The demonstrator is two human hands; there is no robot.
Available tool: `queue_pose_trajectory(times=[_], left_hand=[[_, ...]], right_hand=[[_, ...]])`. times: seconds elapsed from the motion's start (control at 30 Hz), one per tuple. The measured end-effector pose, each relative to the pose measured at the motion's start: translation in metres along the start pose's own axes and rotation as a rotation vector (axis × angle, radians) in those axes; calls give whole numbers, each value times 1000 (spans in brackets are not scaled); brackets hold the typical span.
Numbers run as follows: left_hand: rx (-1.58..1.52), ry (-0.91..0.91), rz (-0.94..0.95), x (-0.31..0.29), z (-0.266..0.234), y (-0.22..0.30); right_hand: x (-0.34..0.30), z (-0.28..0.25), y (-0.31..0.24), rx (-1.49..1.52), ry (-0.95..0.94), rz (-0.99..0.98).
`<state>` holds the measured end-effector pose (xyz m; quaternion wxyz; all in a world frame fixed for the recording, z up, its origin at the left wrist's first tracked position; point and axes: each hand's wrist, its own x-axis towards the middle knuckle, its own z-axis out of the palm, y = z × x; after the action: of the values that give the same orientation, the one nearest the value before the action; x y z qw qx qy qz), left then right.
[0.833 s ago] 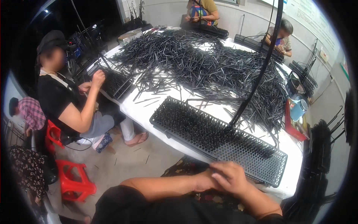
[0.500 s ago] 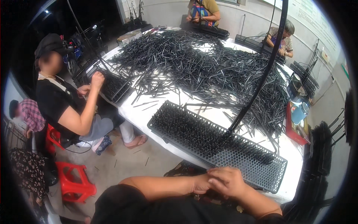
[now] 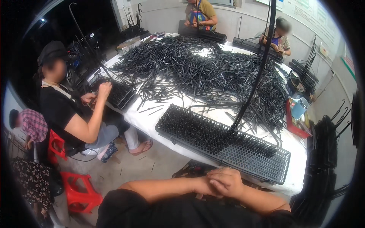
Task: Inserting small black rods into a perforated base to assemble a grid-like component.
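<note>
My right hand (image 3: 229, 181) rests over my left hand (image 3: 206, 186) close to my body, its fingers folded across it. The left hand's fingers are hidden beneath. Just beyond both hands, at the near table edge, lies a long black tray (image 3: 272, 167) with a grid of round holes. Short black sticks (image 3: 190, 122) stand upright in its left and middle parts, and bare holes show at its right end and along the near right side. A tall black rod (image 3: 253, 91) rises from the tray's middle. Neither hand touches the tray.
A large heap of black strips (image 3: 178, 62) covers the white table (image 3: 148, 123). Co-workers sit at the left (image 3: 72, 102) and far side, with similar trays. At the right stand a red tray (image 3: 296, 127) and a blue cup (image 3: 299, 107). Red stools (image 3: 80, 192) stand at left.
The view has shifted slightly, moving the table scene a little. My hands stay clasped together. The co-worker at the left has a raised hand a little farther right.
</note>
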<state>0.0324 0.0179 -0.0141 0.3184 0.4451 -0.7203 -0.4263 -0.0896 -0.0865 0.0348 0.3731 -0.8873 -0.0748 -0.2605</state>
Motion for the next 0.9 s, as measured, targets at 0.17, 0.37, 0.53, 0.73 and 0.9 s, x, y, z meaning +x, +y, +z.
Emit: queue_pose_trajectory(times=[0.17, 0.37, 0.53, 0.73, 0.9], left_hand=[[-379, 350, -177, 4, 20, 19], [-1012, 621, -278, 19, -2, 44], [-1371, 603, -500, 32, 5, 24], [-1158, 645, -604, 28, 7, 26], [-1165, 654, -487, 17, 10, 34]], right_hand=[[1, -2, -4, -66, 110, -12], [-4, -42, 3, 76, 414, 286], [-19, -44, 18, 257, 572, 495], [-28, -39, 13, 8, 425, 697], [-22, -30, 5, 147, 271, 759]])
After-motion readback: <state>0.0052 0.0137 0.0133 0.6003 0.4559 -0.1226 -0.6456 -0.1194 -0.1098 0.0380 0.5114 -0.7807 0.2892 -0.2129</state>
